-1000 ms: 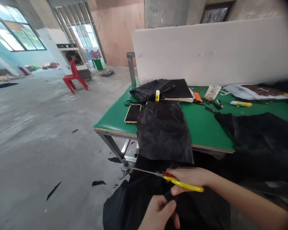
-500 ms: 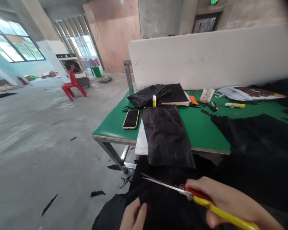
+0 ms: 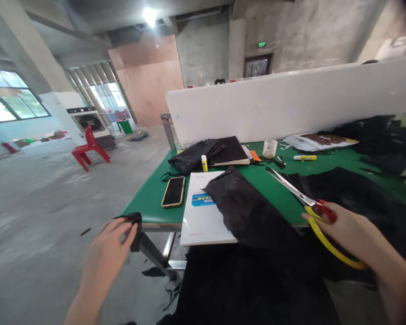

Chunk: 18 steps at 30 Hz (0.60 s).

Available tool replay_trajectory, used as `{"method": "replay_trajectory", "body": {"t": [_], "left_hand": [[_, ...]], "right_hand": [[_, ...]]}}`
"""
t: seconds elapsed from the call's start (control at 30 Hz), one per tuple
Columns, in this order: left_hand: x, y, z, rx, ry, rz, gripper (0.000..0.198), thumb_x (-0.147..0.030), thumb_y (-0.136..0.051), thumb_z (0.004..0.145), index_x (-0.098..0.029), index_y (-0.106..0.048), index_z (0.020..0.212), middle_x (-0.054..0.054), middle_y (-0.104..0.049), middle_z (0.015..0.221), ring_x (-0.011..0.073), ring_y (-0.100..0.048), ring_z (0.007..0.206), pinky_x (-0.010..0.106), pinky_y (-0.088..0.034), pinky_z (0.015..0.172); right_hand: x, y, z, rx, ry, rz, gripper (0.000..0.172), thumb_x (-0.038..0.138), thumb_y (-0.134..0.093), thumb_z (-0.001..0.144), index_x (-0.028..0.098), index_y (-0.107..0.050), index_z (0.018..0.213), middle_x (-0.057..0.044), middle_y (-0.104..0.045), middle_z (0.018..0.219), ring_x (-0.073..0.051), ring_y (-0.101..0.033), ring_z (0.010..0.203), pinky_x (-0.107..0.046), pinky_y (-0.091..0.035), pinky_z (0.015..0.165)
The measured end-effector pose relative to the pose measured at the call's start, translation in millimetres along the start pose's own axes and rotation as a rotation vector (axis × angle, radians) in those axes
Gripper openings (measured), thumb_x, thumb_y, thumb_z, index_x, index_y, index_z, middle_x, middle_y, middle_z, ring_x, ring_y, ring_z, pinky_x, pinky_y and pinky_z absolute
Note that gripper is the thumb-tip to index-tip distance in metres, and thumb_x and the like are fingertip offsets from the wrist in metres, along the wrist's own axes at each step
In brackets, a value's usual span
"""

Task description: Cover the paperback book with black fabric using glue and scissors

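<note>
My left hand is at the left, beside the table's front corner, its fingers pinching a small black scrap. My right hand grips scissors with yellow and red handles; their blades point up and left, slightly apart, over the table. Between the hands a black sheet, thin and creased, lies partly over a white pad with a blue label. More black material hangs below the table's front edge. A phone lies left of the pad.
On the green table stand a glue stick and a clear container. Behind the glue stick are a black folder and folded black sheets. A white panel borders the back. A red chair stands on the floor.
My left hand has moved up and left with a black scrap in it. My right hand has carried the scissors up and right. The black sheet has shifted, uncovering more of the pad.
</note>
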State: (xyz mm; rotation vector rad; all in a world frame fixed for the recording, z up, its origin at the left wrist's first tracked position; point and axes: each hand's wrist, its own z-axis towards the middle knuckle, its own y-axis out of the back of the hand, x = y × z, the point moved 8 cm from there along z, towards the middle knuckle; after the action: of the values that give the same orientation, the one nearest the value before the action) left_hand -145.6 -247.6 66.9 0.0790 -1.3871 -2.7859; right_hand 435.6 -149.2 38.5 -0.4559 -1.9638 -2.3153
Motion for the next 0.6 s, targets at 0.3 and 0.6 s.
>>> {"method": "replay_trajectory", "body": {"t": [0.3, 0.6], "left_hand": [[22, -80.7, 96, 0.108, -0.235, 0.209, 0.027, -0.031, -0.041, 0.078, -0.016, -0.063, 0.077, 0.015, -0.055, 0.122, 0.0317, -0.037, 0.127, 0.044, -0.036, 0.098], [11, -130.2, 117, 0.205, -0.319, 0.166, 0.031, -0.027, -0.034, 0.086, -0.018, -0.062, 0.096, 0.010, -0.062, 0.110, 0.0261, -0.057, 0.103, 0.040, -0.041, 0.087]], "right_hand": [[3, -23, 94, -0.055, -0.033, -0.211, 0.054, 0.063, -0.054, 0.068, 0.014, -0.058, 0.089, -0.015, -0.063, 0.088, -0.032, -0.062, 0.080, -0.036, -0.041, 0.062], [-8, -39, 118, -0.068, -0.020, -0.218, 0.052, 0.063, -0.047, 0.075, 0.014, -0.059, 0.086, -0.014, -0.062, 0.085, -0.030, -0.060, 0.082, -0.035, -0.042, 0.060]]}}
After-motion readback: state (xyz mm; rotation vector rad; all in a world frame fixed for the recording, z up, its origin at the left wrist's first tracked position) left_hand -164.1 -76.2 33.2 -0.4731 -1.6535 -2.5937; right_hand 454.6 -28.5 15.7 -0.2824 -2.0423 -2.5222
